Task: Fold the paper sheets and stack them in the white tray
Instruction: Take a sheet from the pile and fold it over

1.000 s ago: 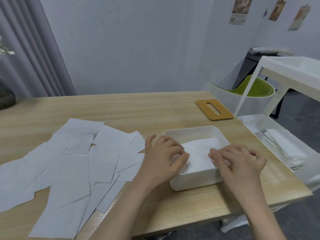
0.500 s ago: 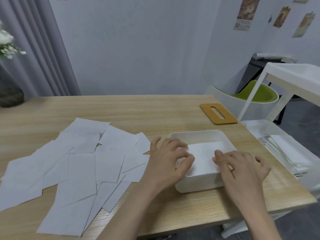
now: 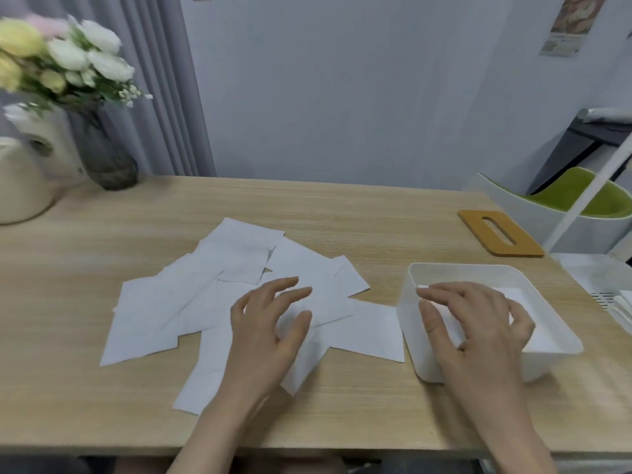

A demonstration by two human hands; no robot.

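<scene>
The right hand (image 3: 475,323), fingers loosely spread, rests on and hides much of the folded white paper (image 3: 543,333) in the white rectangular plastic tray (image 3: 410,323), while the left hand (image 3: 270,323), fingers relaxed, hovers over loose white paper sheets (image 3: 164,313) on the light wooden bench (image 3: 359,217).

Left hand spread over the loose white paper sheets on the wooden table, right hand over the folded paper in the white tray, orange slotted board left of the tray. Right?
Not quite. The head view shows the orange slotted board beyond the white tray, toward the table's far right. The rest holds.
</scene>
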